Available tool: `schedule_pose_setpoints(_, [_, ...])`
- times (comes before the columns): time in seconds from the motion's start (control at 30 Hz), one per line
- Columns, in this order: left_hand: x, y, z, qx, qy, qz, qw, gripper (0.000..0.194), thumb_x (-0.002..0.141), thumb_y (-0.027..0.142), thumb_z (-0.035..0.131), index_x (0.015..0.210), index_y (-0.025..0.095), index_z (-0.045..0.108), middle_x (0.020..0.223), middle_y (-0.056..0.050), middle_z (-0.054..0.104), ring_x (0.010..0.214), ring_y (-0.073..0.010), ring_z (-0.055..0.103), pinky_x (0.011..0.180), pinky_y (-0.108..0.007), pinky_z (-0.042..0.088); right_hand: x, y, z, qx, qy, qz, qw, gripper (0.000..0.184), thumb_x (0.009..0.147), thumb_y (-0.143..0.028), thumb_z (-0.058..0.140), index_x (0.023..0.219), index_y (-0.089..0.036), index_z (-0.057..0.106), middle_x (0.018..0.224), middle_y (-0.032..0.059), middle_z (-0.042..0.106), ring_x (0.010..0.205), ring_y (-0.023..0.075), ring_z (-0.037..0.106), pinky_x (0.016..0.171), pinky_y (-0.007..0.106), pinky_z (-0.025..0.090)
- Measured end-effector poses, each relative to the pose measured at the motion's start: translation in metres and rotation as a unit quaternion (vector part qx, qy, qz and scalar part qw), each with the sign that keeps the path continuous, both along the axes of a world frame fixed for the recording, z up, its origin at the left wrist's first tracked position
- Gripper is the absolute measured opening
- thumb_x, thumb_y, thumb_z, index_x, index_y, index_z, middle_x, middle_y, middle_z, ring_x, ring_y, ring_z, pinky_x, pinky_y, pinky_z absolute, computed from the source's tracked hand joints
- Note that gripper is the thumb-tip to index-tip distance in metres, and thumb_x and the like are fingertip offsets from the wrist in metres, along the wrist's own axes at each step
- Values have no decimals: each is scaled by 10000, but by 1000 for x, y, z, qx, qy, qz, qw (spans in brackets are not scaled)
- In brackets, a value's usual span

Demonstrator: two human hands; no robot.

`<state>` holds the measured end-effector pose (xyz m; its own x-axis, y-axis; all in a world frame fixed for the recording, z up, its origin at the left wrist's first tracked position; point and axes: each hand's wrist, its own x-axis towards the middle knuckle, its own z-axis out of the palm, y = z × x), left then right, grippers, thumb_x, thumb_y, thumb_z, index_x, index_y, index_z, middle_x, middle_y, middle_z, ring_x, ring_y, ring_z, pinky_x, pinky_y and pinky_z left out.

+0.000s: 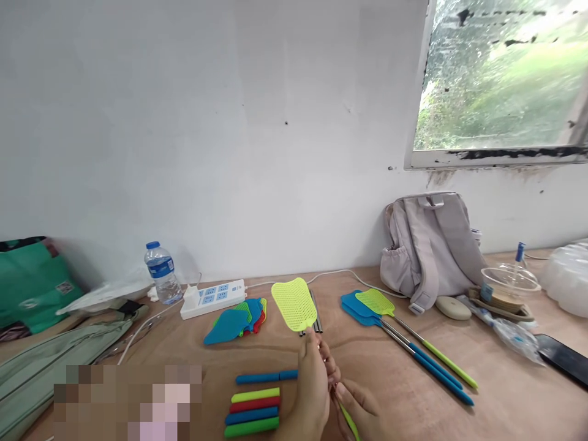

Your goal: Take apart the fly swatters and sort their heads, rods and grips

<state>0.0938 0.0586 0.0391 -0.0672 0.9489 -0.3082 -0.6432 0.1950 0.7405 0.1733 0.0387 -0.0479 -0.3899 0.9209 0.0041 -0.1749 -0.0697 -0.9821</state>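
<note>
Near the table's front, a yellow-green fly swatter (294,304) stands tilted upright with its mesh head up. My left hand (313,373) is closed around it just below the head. Lower down, my right hand (361,409) grips its yellow-green handle; the shaft between is mostly hidden by fingers. Left of my hands lie loose handle sleeves in several colours, among them a red sleeve (255,404) and a green sleeve (252,427). Behind them is a pile of loose swatter heads (227,326). Metal rods (316,312) lie behind the held head. To the right rest whole swatters, including a blue swatter (422,355).
A white power strip (214,298) and a water bottle (163,272) stand near the wall. At right are a grey backpack (427,251), a plastic cup (509,285) and a black phone (563,358). A green bag (39,288) sits far left. The lower left is pixelated.
</note>
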Motion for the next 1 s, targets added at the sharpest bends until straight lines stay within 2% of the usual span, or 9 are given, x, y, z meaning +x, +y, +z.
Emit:
schedule_pose_setpoints(0.17, [-26, 12, 26, 44, -62, -8, 997, 490, 726, 611, 523, 594, 213, 268, 444, 115, 175, 336, -26, 108, 348, -175, 102, -12, -2, 29, -111, 108, 96, 983, 531, 662, -735, 488, 596, -218, 384, 265, -115, 286, 249, 49, 188, 333, 192, 141])
schedule_pose_setpoints(0.27, [-57, 15, 53, 101, -78, 44, 991, 415, 801, 504, 499, 593, 206, 298, 443, 110, 170, 326, -34, 135, 343, -175, 121, -2, -4, 31, -102, 84, 129, 983, 528, 695, -710, 487, 578, -201, 412, 304, -101, 311, 280, 48, 234, 347, 191, 149])
schedule_pose_setpoints(0.4, [-108, 4, 92, 198, -116, 144, 963, 341, 916, 272, 327, 585, 191, 333, 446, 94, 212, 319, -46, 185, 334, -172, 174, 28, 2, 18, -69, 27, 24, 997, 520, 727, -691, 466, 598, -187, 454, 363, -79, 361, 337, 61, 285, 377, 188, 195])
schedule_pose_setpoints(0.5, [-133, -11, 109, 219, -140, 93, 961, 360, 930, 201, 237, 581, 192, 327, 460, 85, 232, 323, -52, 217, 319, -170, 185, 48, 14, 13, -42, 52, -52, 996, 485, 727, -652, 508, 608, -184, 464, 490, -35, 488, 394, 67, 348, 395, 186, 243])
schedule_pose_setpoints(0.63, [-141, -20, 117, 206, -138, 19, 969, 366, 931, 206, 210, 586, 195, 332, 484, 86, 185, 324, -53, 194, 307, -168, 163, 54, 28, 15, -29, 98, -66, 993, 405, 680, -565, 631, 675, -203, 449, 533, -70, 456, 378, 60, 376, 382, 183, 283])
schedule_pose_setpoints(0.73, [-141, -17, 117, 189, -113, -13, 975, 371, 927, 233, 217, 575, 197, 326, 500, 88, 136, 330, -54, 140, 309, -167, 149, 47, 28, 15, 10, 43, -17, 999, 388, 639, -492, 704, 728, -209, 454, 532, -71, 493, 446, 96, 495, 461, 215, 396])
schedule_pose_setpoints(0.83, [-141, -14, 116, 163, -70, -53, 983, 380, 923, 260, 231, 567, 189, 341, 506, 85, 131, 342, -51, 122, 314, -155, 154, 38, 25, 13, 78, -38, 15, 996, 324, 655, -406, 717, 759, -200, 490, 609, -37, 564, 549, 116, 547, 538, 231, 424])
schedule_pose_setpoints(0.9, [-140, -12, 114, 150, -32, -85, 985, 385, 921, 284, 251, 566, 182, 361, 497, 82, 160, 347, -48, 138, 320, -149, 172, 35, 25, 12, 147, -115, 3, 982, 254, 690, -375, 687, 777, -195, 532, 655, -16, 581, 584, 123, 547, 545, 230, 419])
schedule_pose_setpoints(1.0, [-139, -9, 107, 152, 41, -123, 980, 355, 907, 298, 321, 587, 172, 407, 491, 72, 250, 357, -44, 199, 342, -154, 230, 32, 28, 14, 258, -259, -20, 931, 160, 745, -338, 621, 818, -198, 592, 721, 15, 611, 637, 142, 547, 580, 242, 422])
